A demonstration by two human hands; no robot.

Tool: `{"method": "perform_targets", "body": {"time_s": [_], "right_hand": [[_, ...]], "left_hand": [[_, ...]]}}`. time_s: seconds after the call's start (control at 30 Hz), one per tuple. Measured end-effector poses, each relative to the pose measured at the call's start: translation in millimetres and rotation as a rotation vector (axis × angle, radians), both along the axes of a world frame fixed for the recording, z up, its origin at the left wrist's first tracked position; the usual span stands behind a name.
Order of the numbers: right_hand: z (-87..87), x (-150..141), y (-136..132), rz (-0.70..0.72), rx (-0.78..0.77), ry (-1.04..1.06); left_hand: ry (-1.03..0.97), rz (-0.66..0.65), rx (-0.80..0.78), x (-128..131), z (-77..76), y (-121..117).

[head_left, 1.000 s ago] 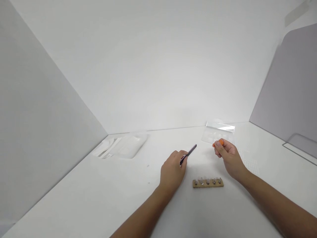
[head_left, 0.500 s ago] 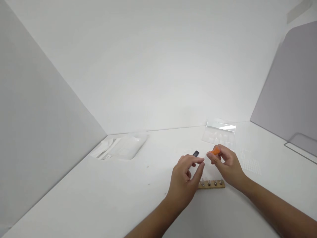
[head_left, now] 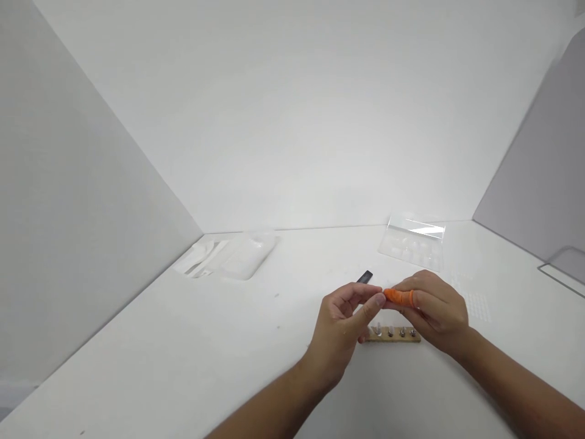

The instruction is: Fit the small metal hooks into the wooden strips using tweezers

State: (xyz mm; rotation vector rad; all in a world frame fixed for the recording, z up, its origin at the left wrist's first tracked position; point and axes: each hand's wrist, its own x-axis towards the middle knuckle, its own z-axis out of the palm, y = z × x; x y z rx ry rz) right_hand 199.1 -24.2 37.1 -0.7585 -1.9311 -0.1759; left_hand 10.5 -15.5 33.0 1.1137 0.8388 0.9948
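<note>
Right of centre in the frame, our left hand (head_left: 342, 323) pinches the tip of an orange finger cot (head_left: 398, 297) with thumb and forefinger; our right hand (head_left: 434, 311) is closed on its other end. Just below the hands a wooden strip (head_left: 393, 334) with metal pegs lies on the table (head_left: 183, 366). Above them lies a dark tool (head_left: 364, 277), farther up right a clear bag (head_left: 414, 244), far left a white tray (head_left: 233, 259).

Two bare forearms, no sleeves, left hand (head_left: 340, 323) ungloved, right hand (head_left: 434, 314) wearing an orange finger cot (head_left: 399, 297)
</note>
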Motion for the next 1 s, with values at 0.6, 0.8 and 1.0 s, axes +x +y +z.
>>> {"method": "perform_targets", "body": {"time_s": [0.6,0.8,1.0], "right_hand": [[0.9,11,-8,0.069,-0.478,0.162],[-3.3,9,-5,0.112,-0.45,0.186],[-4.4,8,-3,0.116,-0.378,0.15]], "left_hand": [[-0.018,-0.072,-0.022,-2,0.8,2],[-0.013,-0.11,-0.049,-1,-1.7,1],[0.005,-0.137,-0.034,-1,-4.9,4]]}}
